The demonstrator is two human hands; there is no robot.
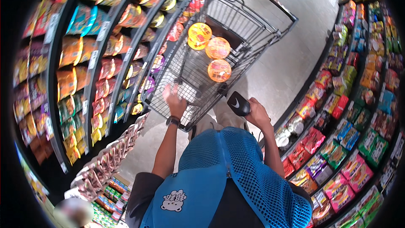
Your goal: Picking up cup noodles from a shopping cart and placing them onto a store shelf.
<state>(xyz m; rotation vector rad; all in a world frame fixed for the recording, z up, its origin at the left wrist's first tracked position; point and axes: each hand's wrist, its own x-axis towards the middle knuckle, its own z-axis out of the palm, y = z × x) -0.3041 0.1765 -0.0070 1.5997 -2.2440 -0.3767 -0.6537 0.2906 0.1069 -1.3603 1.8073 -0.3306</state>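
My left hand (175, 101), with a dark band at the wrist, is over the near end of a grey wire shopping cart (164, 96). Its fingers look spread and are blurred, and nothing shows in them. A black handheld object (239, 104) with a white tick mark is in my right hand (258, 112), beside the cart's near right corner. Inside the cart are several round tubs that look like instant noodle bowls. A yellow-lidded bowl (200, 31) overlaps another, and an orange-lidded bowl (217, 47) sits just above a similar orange bowl (219, 70).
Shelves of bowl-packed food (76, 50) stand close along the left. More shelves (345, 133) with colourful packets curve along the right. Hanging packets (104, 164) and a low display of small packs (110, 196) are at lower left. Grey tiled floor (284, 60) runs beside the cart.
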